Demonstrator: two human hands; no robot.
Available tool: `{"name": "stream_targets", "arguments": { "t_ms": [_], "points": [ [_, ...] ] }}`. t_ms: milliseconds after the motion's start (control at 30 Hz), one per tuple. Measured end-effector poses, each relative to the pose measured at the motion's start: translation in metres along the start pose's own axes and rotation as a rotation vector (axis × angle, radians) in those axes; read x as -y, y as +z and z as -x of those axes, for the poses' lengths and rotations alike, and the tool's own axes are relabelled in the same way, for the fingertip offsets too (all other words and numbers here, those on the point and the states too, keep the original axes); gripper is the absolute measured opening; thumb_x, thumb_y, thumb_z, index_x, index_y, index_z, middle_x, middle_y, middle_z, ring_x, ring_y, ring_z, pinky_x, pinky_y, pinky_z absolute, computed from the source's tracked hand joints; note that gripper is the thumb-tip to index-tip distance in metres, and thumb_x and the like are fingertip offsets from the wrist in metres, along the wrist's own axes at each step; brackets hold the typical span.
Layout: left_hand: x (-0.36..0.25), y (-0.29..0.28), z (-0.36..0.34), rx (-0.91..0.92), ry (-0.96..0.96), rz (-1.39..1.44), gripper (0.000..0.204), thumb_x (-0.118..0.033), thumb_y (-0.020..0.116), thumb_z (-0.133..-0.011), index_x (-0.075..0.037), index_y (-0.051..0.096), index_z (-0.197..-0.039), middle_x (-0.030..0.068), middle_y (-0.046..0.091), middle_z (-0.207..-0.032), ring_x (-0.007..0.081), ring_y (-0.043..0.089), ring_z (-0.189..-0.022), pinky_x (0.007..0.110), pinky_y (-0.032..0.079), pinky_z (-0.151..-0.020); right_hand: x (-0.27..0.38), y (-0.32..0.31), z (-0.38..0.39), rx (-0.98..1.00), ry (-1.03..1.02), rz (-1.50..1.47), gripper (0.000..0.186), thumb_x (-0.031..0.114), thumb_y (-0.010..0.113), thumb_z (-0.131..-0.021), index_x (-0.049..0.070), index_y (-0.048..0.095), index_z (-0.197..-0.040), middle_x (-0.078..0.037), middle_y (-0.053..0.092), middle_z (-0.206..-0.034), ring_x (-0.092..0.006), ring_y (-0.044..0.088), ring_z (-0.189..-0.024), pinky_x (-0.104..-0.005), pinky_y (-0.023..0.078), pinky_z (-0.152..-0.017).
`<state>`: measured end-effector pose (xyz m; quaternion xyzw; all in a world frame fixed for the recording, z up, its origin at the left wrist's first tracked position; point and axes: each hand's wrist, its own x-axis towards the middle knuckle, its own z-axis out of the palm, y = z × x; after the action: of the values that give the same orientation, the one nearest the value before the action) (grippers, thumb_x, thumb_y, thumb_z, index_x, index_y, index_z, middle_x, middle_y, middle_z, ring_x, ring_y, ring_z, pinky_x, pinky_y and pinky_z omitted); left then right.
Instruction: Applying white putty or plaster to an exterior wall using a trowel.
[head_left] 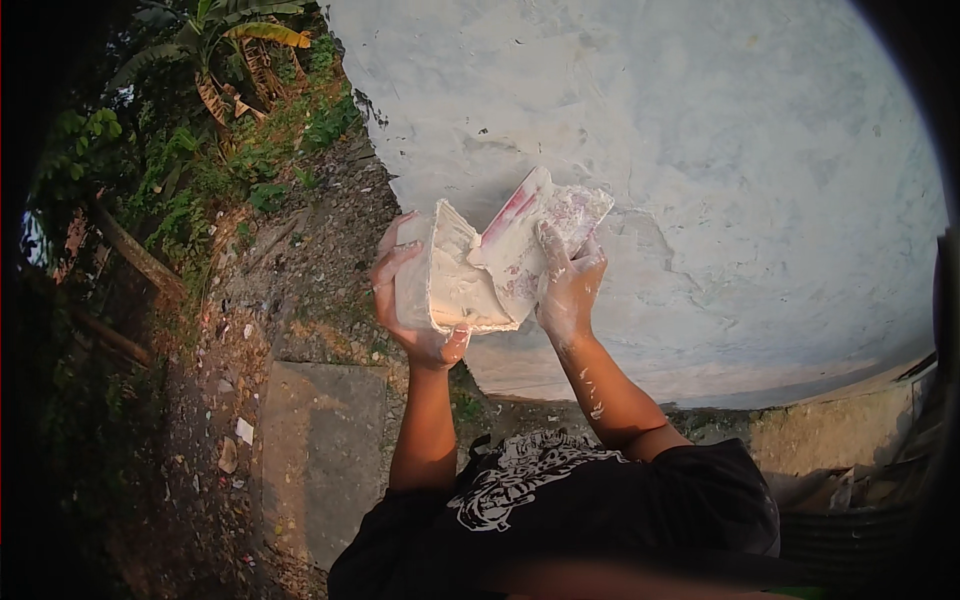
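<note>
Two hands up: our left hand cups a putty-filled container, our right hand grips a scraper near the wall.

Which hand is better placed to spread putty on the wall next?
Probably the right hand: it holds the flat scraper, blade against the white putty, close to the grey wall. The left hand is occupied cupping the putty board from below, so it can only support.

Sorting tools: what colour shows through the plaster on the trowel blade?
Red streaks on the trowel blade, head view.
</note>
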<state>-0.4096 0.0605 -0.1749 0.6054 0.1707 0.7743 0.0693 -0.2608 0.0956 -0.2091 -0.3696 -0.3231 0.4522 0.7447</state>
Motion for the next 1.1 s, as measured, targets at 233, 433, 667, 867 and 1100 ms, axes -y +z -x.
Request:
{"name": "stream_targets", "arguments": {
  "t_ms": [233, 433, 667, 867, 1100],
  "points": [
    [0.002, -0.007, -0.01, -0.04, -0.243, 0.175, 0.095, -0.055, 0.067, -0.068, -0.002, 0.033, -0.139, 0.0199, 0.044, -0.133, 0.0328, 0.048, -0.123, 0.048, 0.043, -0.102, 0.056, 0.018, -0.008, 0.349, 0.11, -0.487, 0.038, 0.009, 0.057, -0.096, -0.004, 0.047, -0.129, -0.015, 0.059, -0.122, -0.0224, 0.065, -0.102, -0.0364, 0.055, -0.087],
    [-0.026, 0.014, -0.098, 0.098, -0.347, 0.349, 0.101, -0.044, 0.07, -0.067, -0.005, 0.023, -0.149, 0.0169, 0.044, -0.135, 0.0301, 0.048, -0.124, 0.046, 0.042, -0.103, 0.146, 0.008, -0.039, 0.53, 0.051, -0.662, 0.039, 0.014, 0.046, -0.102, -0.002, 0.042, -0.137, -0.013, 0.056, -0.129, -0.0239, 0.058, -0.117, -0.0412, 0.051, -0.1],
    [-0.062, 0.033, -0.196, 0.45, -0.148, 0.219, 0.076, -0.024, 0.072, -0.067, 0.0, 0.043, -0.133, 0.0108, 0.044, -0.128, 0.0236, 0.046, -0.119, 0.035, 0.033, -0.106, 0.268, 0.036, -0.062, 0.532, -0.515, -0.413, 0.043, 0.011, 0.06, -0.096, -0.001, 0.045, -0.135, -0.01, 0.058, -0.127, -0.0195, 0.056, -0.118, -0.0376, 0.044, -0.103],
    [-0.08, 0.044, -0.236, 0.418, 0.152, -0.082, 0.06, -0.022, 0.071, -0.074, -0.006, 0.042, -0.123, 0.0068, 0.04, -0.118, 0.0195, 0.046, -0.111, 0.034, 0.036, -0.101, 0.382, 0.098, -0.092, 0.22, -1.725, 0.363, 0.024, 0.002, 0.065, -0.09, 0.004, 0.064, -0.114, -0.011, 0.071, -0.104, -0.022, 0.068, -0.092, -0.0343, 0.052, -0.083],
    [-0.088, 0.034, -0.241, 0.305, 0.285, -0.198, 0.064, -0.032, 0.085, -0.069, -0.006, 0.049, -0.114, 0.0102, 0.039, -0.114, 0.0245, 0.042, -0.111, 0.037, 0.034, -0.102, 0.458, 0.2, -0.108, 0.089, -1.849, 1.112, 0.028, 0.012, 0.062, -0.088, 0.019, 0.066, -0.115, -0.01, 0.071, -0.09, -0.0316, 0.067, -0.082, -0.0419, 0.054, -0.07]
  ]
}}
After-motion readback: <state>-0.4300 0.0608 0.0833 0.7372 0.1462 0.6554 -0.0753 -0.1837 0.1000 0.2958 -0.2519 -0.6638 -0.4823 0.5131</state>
